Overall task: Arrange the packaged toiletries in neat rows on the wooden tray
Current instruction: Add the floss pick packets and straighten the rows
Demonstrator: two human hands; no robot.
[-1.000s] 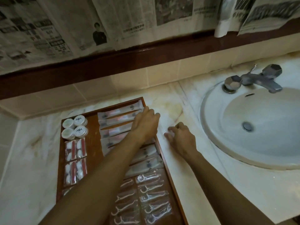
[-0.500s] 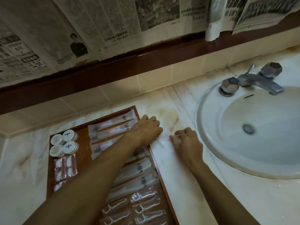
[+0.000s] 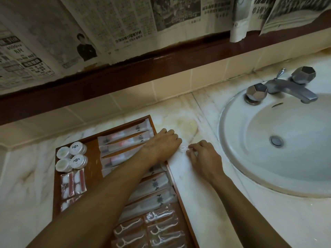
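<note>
The wooden tray [image 3: 93, 176] lies on the marble counter at the left. It holds white round tubs [image 3: 71, 156], swab packets [image 3: 73, 183], long toothbrush packets [image 3: 123, 140], comb packets [image 3: 154, 185] and floss-pick packets [image 3: 161, 228] in rows. My left hand [image 3: 163, 145] rests over the toothbrush packets at the tray's right rim, its fingers bent down onto the counter. Just right of it lies a small clear packet [image 3: 184, 149] on the counter. My right hand [image 3: 204, 158] pinches that packet with curled fingertips. My left forearm hides part of the middle rows.
A white basin [image 3: 250, 158] with a metal tap [image 3: 286, 86] fills the right side. A tiled backsplash and a dark wooden ledge [image 3: 161, 68] run behind, with newspaper hanging above. Bare marble counter [image 3: 206, 212] lies between the tray and the basin.
My right hand has slid left toward my left hand and its fingertips have closed on the small clear packet. My left hand has stayed at the tray's rim.
</note>
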